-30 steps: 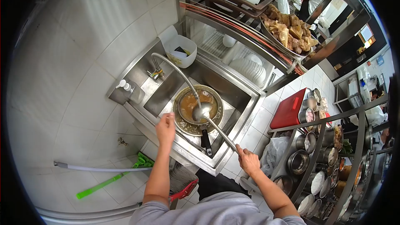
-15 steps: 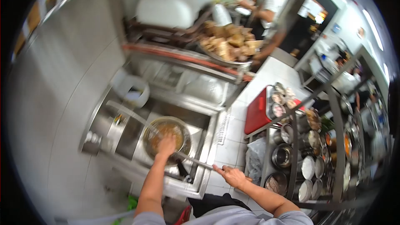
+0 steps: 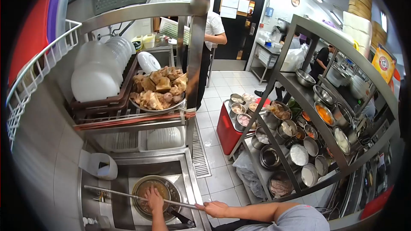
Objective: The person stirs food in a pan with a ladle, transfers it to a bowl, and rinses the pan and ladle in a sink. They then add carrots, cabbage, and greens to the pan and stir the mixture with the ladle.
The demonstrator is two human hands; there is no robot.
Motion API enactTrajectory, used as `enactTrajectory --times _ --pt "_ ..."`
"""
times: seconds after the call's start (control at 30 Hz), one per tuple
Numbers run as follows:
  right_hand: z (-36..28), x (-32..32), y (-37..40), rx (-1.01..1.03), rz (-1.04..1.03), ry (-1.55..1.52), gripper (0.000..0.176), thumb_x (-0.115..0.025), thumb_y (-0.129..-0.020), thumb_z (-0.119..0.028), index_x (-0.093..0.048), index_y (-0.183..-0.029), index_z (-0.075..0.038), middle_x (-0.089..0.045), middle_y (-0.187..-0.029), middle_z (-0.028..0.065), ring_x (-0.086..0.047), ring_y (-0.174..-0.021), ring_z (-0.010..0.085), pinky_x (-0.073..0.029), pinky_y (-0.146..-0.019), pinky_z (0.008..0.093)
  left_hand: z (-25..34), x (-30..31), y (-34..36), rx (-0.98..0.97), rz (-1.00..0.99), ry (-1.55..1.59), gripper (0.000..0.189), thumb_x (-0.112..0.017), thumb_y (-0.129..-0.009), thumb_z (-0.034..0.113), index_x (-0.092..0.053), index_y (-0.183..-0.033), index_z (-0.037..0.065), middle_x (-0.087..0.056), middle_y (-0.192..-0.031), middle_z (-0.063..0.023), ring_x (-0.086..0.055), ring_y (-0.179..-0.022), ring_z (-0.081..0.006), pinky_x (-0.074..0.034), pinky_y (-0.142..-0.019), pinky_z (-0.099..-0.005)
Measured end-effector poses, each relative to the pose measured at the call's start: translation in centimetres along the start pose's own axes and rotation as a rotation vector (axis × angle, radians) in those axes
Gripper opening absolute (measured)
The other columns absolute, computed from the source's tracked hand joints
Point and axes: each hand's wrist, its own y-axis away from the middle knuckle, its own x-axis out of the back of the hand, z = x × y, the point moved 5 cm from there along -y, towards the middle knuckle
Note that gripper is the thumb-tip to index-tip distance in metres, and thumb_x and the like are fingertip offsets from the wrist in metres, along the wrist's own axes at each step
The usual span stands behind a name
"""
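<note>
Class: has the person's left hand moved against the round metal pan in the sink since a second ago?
Yes. The left hand went from the rim of the round metal pan to inside it.

Head-worn view, forward, high above sink (image 3: 122,207)

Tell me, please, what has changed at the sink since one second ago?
The left hand moved from the near rim of the pan forward into it, over the brown liquid. The camera view also tilted up. The right hand stayed shut on the handle of the ladle, and the pan stayed in the sink.
</note>
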Motion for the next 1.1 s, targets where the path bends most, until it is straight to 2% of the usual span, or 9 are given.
enactTrajectory --times 0.03,0.17,0.4,0.6,0.7,0.8,0.9,1.0,1.1 --pt "0.4 0.7 0.7 0.003 -0.023 0.024 0.077 -0.050 -0.084 -0.001 -0.024 -0.154 -0.022 -0.060 -0.103 0.0178 -0.066 -0.084 0.0374 -0.055 -0.075 0.0470 0.1 0.5 -0.3 -0.085 -0.165 0.009 0.049 -0.039 -0.102 0.039 -0.054 -0.134 0.005 -0.049 -0.141 -0.0216 -0.045 -0.128 -0.0420 -0.036 -0.108 -0.0479" --pt "1.4 2.6 3.8 0.006 -0.070 0.054 0.075 -0.049 -0.087 -0.003 -0.023 -0.154 -0.023 -0.059 -0.099 0.0176 -0.066 -0.082 0.0370 -0.054 -0.074 0.0476 -7.3 -3.1 -1.0 0.529 -0.482 0.965 0.053 -0.044 -0.098 0.047 -0.054 -0.135 0.010 -0.057 -0.133 -0.0132 -0.059 -0.114 -0.0370 -0.045 -0.097 -0.0536" --pt "-2.0 1.2 -0.9 -0.017 0.017 -0.035 0.077 -0.049 -0.084 0.001 -0.022 -0.154 -0.017 -0.060 -0.108 0.0234 -0.067 -0.083 0.0401 -0.055 -0.071 0.0502 -11.5 -9.7 -1.7 1.067 0.346 1.561 0.047 -0.039 -0.101 0.045 -0.055 -0.126 0.008 -0.062 -0.087 -0.0056 -0.061 -0.073 -0.0204 -0.053 -0.064 -0.0380" --pt "-4.9 -2.4 -4.4 0.065 0.125 -0.429 0.061 -0.056 -0.086 -0.009 -0.040 -0.145 -0.007 -0.068 -0.093 0.0241 -0.068 -0.078 0.0391 -0.055 -0.071 0.0475 -4.9 -6.9 -0.4 0.921 0.106 1.705 0.061 -0.047 -0.099 0.054 -0.061 -0.103 -0.005 -0.063 -0.086 -0.0104 -0.062 -0.076 -0.0209 -0.052 -0.064 -0.0319" --pt "-5.1 -3.1 -4.0 -0.074 -0.142 -1.184 0.042 -0.058 -0.095 -0.026 -0.053 -0.132 -0.007 -0.062 -0.075 0.0056 -0.059 -0.056 0.0124 -0.049 -0.051 0.0294 -7.2 -8.4 0.4 0.774 -0.159 1.585 0.062 -0.051 -0.096 0.057 -0.060 -0.108 -0.003 -0.063 -0.088 -0.0095 -0.061 -0.075 -0.0196 -0.049 -0.064 -0.0276" --pt "-6.2 -3.4 -2.7 -0.208 -0.460 -1.809 0.036 -0.055 -0.100 -0.033 -0.051 -0.128 -0.011 -0.054 -0.077 -0.0027 -0.046 -0.050 0.0053 -0.040 -0.045 0.0197 -9.5 -12.0 0.5 0.740 -0.122 1.892 0.045 -0.048 -0.102 0.038 -0.055 -0.121 -0.002 -0.067 -0.105 -0.0124 -0.063 -0.087 -0.0188 -0.051 -0.069 -0.0290" --pt "-6.8 -0.7 -1.0 -0.352 -0.346 -1.503 0.029 -0.050 -0.102 -0.037 -0.050 -0.114 -0.011 -0.048 -0.074 -0.0027 -0.042 -0.050 0.0049 -0.036 -0.042 0.0206 -10.6 -13.2 0.4 1.008 -0.068 2.302 0.032 -0.040 -0.103 0.012 -0.047 -0.126 -0.009 -0.062 -0.118 -0.0246 -0.067 -0.096 -0.0332 -0.061 -0.078 -0.0377" --pt "-6.8 0.6 0.8 -0.242 -0.373 -1.508 0.027 -0.047 -0.104 -0.034 -0.049 -0.117 -0.010 -0.046 -0.074 -0.0023 -0.041 -0.049 0.0052 -0.035 -0.042 0.0201 -15.9 -16.0 -0.2 0.888 0.196 1.709 0.023 -0.058 -0.092 0.010 -0.063 -0.111 -0.004 -0.070 -0.101 -0.0205 -0.068 -0.088 -0.0361 -0.056 -0.068 -0.0466" --pt "-5.7 2.0 3.2 -0.314 -0.445 -1.594 0.027 -0.046 -0.104 -0.032 -0.049 -0.119 -0.010 -0.046 -0.073 -0.0024 -0.041 -0.048 0.0054 -0.035 -0.042 0.0203 -13.8 -5.1 -0.2 0.299 0.235 0.571 0.016 -0.068 -0.082 0.011 -0.070 -0.090 -0.003 -0.069 -0.084 -0.0245 -0.068 -0.080 -0.0389 -0.052 -0.071 -0.0494"
